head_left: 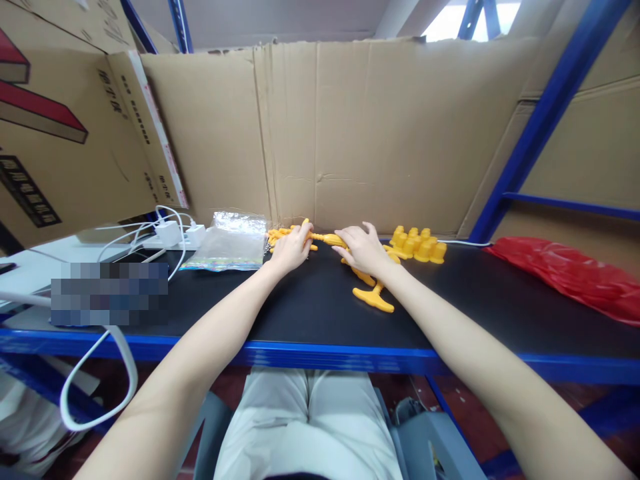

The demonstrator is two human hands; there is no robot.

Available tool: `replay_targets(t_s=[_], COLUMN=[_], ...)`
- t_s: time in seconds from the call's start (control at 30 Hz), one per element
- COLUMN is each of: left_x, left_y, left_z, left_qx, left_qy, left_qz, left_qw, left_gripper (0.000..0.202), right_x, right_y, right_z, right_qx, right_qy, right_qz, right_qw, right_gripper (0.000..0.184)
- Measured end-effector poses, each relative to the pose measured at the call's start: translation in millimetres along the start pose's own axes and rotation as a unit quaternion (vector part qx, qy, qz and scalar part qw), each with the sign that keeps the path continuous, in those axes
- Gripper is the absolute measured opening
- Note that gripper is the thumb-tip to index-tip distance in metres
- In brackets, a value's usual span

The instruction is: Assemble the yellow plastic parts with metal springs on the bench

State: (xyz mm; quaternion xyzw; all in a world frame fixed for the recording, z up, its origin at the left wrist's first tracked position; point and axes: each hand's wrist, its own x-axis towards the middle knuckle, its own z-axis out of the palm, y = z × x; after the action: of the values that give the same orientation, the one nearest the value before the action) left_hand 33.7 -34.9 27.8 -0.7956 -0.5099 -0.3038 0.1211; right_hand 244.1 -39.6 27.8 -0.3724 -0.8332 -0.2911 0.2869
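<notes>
Both my hands reach to the back of a black tabletop [310,307]. My left hand [291,248] is curled over a long yellow plastic piece [325,238], with more yellow parts [276,235] lying just to its left. My right hand [363,248] rests on the other end of that same piece, fingers bent around it. Under my right wrist lie loose yellow T-shaped parts [374,298]. A cluster of small yellow cup-shaped parts [419,244] stands to the right of my right hand.
A clear plastic bag [227,245] lies left of my hands, beside white chargers and cables [173,233]. A red plastic bag [575,277] is at the right. A cardboard wall [350,133] closes the back; a blue rack post [540,120] stands at the right.
</notes>
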Motion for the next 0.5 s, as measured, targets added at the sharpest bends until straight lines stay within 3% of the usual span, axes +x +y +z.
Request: replay_targets(t_s=[0.2,0.5], left_x=[-1.6,4.7], left_y=[12.0,10.8], left_z=[-2.8,9.1], left_qx=[0.0,-0.087], left_qy=[-0.027,-0.124], left_qz=[-0.013,-0.066], left_qw=[1.0,0.986], left_gripper=[0.029,0.024], right_x=[3.4,4.0], right_y=[-0.7,1.9], right_z=[-3.6,-7.3], right_qx=[-0.008,-0.079], right_qy=[-0.037,-0.013], right_qz=[0.025,-0.013], right_qw=[0.999,0.997], right_gripper=[0.026,0.024])
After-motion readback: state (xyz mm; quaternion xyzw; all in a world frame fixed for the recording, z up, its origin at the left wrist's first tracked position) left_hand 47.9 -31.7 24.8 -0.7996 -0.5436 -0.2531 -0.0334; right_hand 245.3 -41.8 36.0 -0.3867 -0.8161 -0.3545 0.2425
